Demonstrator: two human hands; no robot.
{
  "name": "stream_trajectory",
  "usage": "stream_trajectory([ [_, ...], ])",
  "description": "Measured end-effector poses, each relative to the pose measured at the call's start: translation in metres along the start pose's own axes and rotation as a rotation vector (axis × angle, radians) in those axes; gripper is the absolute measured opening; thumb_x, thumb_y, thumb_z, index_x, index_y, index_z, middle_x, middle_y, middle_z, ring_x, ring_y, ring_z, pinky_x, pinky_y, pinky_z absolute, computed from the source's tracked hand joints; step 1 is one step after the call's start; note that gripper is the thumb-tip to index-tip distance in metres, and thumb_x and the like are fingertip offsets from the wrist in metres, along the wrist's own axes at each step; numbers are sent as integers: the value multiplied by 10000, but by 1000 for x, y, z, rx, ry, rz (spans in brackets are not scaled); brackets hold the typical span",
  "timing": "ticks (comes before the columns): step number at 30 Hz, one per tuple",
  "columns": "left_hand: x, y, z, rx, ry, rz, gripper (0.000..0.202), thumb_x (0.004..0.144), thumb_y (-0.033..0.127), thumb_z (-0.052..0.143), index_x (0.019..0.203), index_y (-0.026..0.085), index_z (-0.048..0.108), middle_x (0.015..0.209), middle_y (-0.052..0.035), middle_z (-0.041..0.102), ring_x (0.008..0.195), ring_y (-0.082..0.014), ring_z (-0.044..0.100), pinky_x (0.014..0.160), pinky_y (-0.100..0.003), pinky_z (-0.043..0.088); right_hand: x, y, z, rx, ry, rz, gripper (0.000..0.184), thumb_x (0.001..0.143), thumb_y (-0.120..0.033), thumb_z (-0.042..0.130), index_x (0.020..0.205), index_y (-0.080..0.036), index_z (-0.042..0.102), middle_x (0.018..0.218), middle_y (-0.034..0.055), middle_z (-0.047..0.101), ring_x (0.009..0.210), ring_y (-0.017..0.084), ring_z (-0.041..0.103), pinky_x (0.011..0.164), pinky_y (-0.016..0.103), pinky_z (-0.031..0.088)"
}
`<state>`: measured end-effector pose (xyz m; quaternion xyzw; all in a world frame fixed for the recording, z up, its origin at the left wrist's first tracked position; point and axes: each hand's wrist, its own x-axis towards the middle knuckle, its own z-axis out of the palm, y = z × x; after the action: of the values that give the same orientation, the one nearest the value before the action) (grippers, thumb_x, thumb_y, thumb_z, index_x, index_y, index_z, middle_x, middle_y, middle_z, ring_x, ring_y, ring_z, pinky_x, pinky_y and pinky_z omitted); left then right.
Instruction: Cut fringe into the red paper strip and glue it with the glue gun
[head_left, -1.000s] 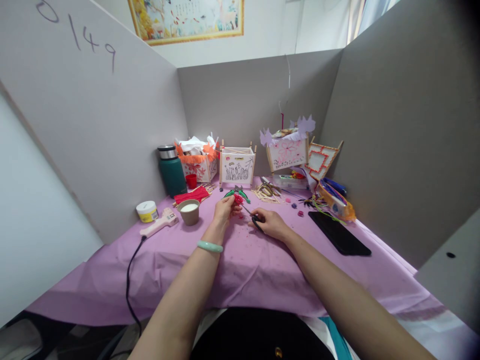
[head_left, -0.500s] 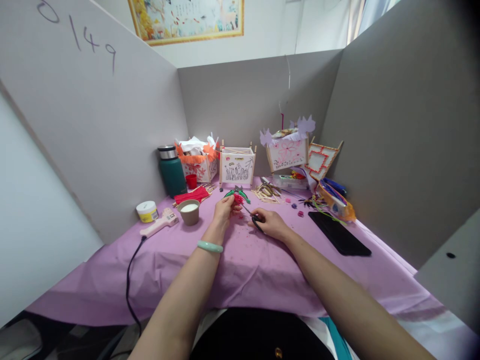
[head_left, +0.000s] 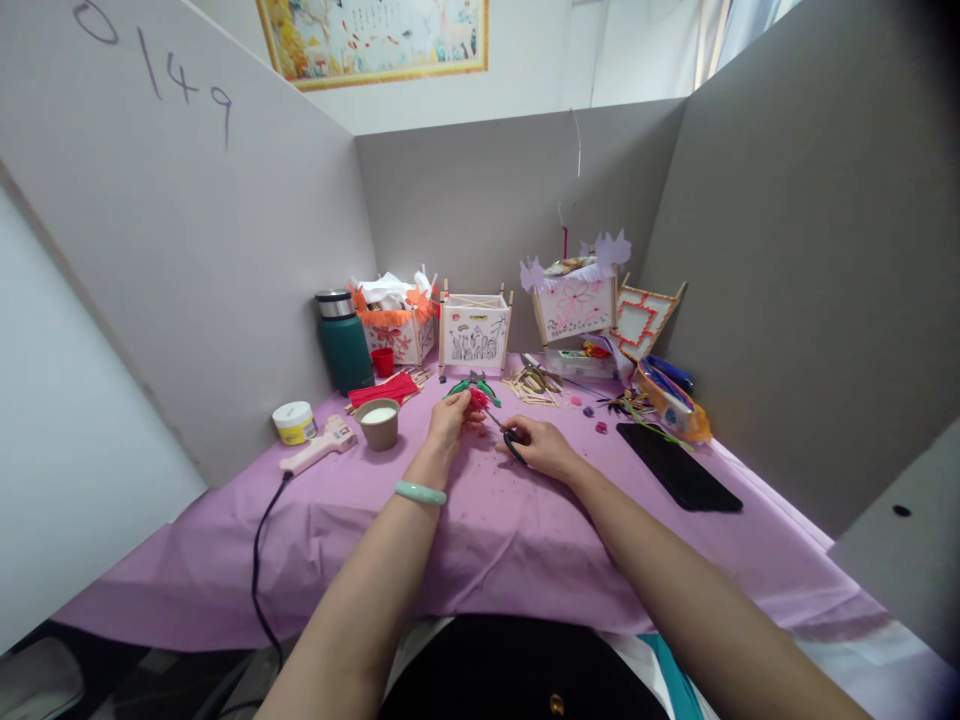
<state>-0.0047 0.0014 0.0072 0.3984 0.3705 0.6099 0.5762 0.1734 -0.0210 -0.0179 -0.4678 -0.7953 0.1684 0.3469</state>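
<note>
Pinching a small red fluffy piece at frame center, left hand fingers closed on it; right hand grips black-handled scissors, blades toward it. Piece looks light, soft, crushable; hold gently at base. Scissors rigid, hold by loops.

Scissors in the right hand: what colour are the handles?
Black, seen in the head view: the scissors sit in the right hand.

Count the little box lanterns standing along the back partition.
3: an orange-trimmed lantern beside the green flask, a white lantern at centre, a pink-flowered lantern to its right. More may be hidden.
</note>
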Motion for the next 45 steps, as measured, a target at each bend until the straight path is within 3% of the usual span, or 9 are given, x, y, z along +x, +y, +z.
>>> stream_trajectory([
  [45, 5, -1, -2, -9, -23, -13, 167, 731, 263, 643, 785, 107, 615, 607, -35, 630, 467, -126, 590, 470, -242, 465, 0, -2, -1, -12, 3, 12, 299, 724, -426, 682, 920, -202, 650, 641, -31, 578, 594, 121, 503, 557, 218, 323],
])
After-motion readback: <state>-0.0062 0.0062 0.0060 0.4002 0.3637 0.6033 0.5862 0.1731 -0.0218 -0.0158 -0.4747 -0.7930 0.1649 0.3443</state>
